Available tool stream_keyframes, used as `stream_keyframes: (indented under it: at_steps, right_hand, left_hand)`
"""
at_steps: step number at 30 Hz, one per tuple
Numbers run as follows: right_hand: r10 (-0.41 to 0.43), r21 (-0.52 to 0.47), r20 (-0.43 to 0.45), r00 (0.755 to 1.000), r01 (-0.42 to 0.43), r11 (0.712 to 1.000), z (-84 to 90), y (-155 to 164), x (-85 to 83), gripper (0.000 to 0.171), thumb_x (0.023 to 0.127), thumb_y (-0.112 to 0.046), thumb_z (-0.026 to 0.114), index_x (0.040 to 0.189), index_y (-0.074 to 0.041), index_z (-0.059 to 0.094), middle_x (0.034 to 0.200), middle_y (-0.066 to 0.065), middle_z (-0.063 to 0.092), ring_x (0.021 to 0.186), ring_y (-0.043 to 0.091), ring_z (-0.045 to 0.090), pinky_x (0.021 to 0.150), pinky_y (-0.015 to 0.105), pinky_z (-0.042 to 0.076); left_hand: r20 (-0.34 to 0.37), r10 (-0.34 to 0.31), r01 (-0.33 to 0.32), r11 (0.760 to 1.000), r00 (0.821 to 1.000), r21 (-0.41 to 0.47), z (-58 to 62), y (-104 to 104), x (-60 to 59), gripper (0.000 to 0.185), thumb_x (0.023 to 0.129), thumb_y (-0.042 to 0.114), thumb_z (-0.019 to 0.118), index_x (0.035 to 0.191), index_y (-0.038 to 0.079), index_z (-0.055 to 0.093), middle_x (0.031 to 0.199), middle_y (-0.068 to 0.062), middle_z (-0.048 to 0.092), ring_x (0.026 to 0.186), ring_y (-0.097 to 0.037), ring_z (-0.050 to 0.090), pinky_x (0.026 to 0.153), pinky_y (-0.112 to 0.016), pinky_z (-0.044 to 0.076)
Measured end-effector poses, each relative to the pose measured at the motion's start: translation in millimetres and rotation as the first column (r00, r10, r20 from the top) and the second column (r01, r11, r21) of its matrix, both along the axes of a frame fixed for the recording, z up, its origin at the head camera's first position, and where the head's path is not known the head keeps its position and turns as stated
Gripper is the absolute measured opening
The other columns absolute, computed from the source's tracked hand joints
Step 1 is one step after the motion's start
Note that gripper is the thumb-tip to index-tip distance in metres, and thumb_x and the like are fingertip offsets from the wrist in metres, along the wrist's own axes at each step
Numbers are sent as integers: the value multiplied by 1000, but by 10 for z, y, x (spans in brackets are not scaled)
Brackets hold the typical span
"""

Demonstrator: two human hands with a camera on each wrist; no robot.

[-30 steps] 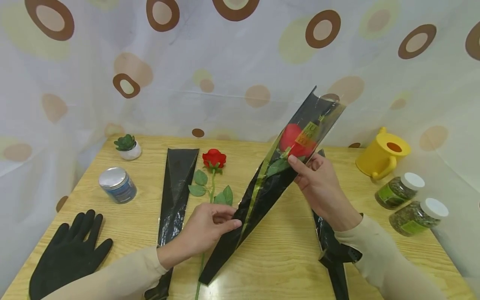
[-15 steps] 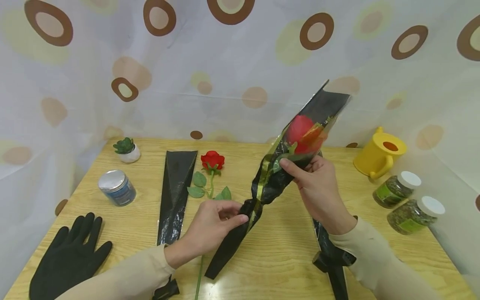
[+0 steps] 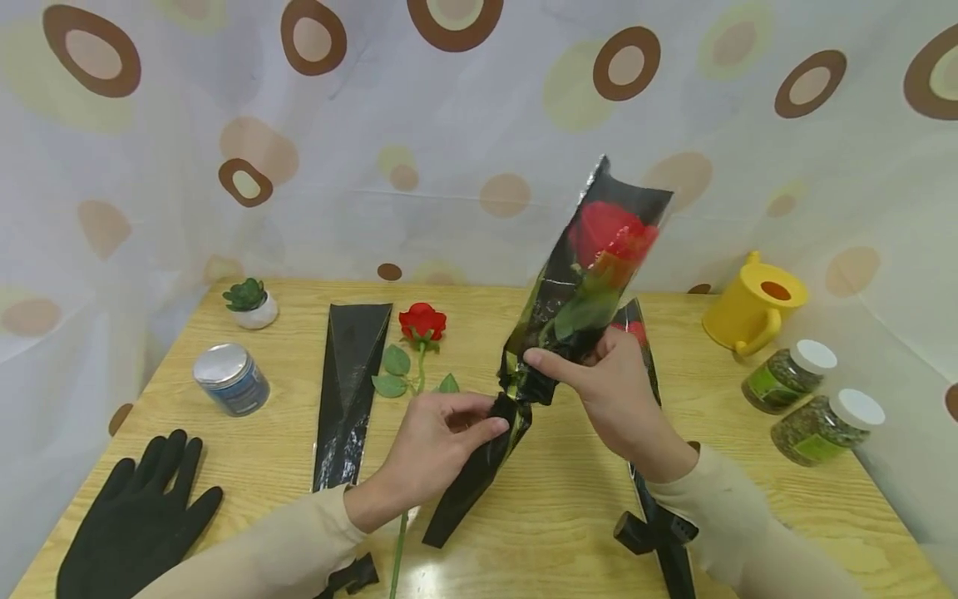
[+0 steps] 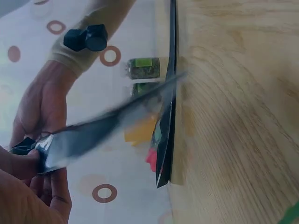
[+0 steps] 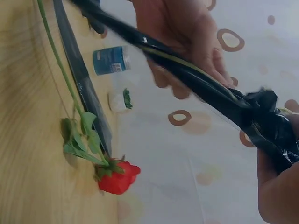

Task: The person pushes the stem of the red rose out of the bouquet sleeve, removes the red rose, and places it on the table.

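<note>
Both hands hold a black flower sleeve (image 3: pixel 550 312) with gold trim above the table, tilted up to the right. A red rose (image 3: pixel 608 231) shows through its clear front. My left hand (image 3: pixel 434 445) pinches the narrow tail just below a crumpled waist. Just above that waist, my right hand (image 3: pixel 621 403) grips the sleeve, thumb in front. In the right wrist view the black plastic (image 5: pixel 275 133) bunches between left hand (image 5: pixel 180 44) and right hand (image 5: pixel 280 191). Behind my left hand, a loose rose (image 3: pixel 422 323) lies beside a flat black sleeve (image 3: pixel 350 383).
Another wrapped rose (image 3: pixel 649 366) lies under my right forearm. At left are a black glove (image 3: pixel 138 524), a tin (image 3: pixel 232 383) and a potted succulent (image 3: pixel 254 308). A yellow watering can (image 3: pixel 752 308) and two jars (image 3: pixel 789 378) stand right, before a patterned curtain.
My right hand has come down and left, closer to my left hand, which has shifted slightly right. The sleeve, straight earlier, is now crumpled and narrowed between them.
</note>
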State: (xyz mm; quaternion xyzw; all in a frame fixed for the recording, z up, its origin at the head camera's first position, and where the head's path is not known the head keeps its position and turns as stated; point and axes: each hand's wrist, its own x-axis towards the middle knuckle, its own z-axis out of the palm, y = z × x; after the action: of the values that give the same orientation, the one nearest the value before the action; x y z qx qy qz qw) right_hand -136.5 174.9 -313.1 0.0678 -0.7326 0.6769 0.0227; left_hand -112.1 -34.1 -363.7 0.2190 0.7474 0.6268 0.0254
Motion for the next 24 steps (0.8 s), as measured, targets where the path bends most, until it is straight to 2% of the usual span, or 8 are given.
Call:
stream_keyframes:
  at_steps: [5,6,9,13,16,24]
  right_hand:
    - [-12,42,14,1000,11,999,-64,-75,50,36,84,-21,82,109,-1,68,86,6,71,84,19,64,78,34,52]
    - [-8,28,9,1000,8,1000,-72,-92,61,35,84,-19,82,110,0,67,94,9,72,90,22,65,80,35,53]
    - [3,-21,-16,1000,-3,1000,-84,-131,89,36,85,-14,80,114,0,65,103,12,70,97,27,65,83,37,53]
    - [7,-67,-57,998,-11,998,-62,-139,92,39,86,-10,79,119,0,63,111,13,68,104,28,64,88,39,52]
    - [-12,-89,-87,996,4,996,-19,-96,49,38,84,-6,80,119,1,65,110,12,69,105,28,63,87,38,52]
    - [28,-241,-94,995,-50,969,98,57,-44,46,86,7,73,129,-2,59,116,11,64,107,27,60,89,38,52]
  left_hand:
    - [14,15,-15,999,1000,43,13,29,-7,13,91,14,73,103,10,77,93,2,72,86,-12,67,82,-33,53]
    - [14,18,-19,999,1000,49,22,36,-11,13,91,14,74,103,9,77,93,1,72,86,-12,68,82,-33,53]
    - [4,31,-31,997,1000,73,65,55,-30,10,90,13,74,99,8,77,91,1,72,84,-12,68,82,-34,54]
    - [-13,30,-28,991,999,130,119,91,-63,8,89,13,76,94,6,76,88,-1,72,82,-14,69,81,-34,55]
    - [-12,1,1,988,1000,156,118,125,-86,13,89,16,76,96,5,76,91,-3,73,85,-15,70,81,-34,55]
    - [-11,-51,51,996,999,70,21,107,-83,19,91,23,74,100,7,78,93,-2,74,83,-12,71,74,-32,56]
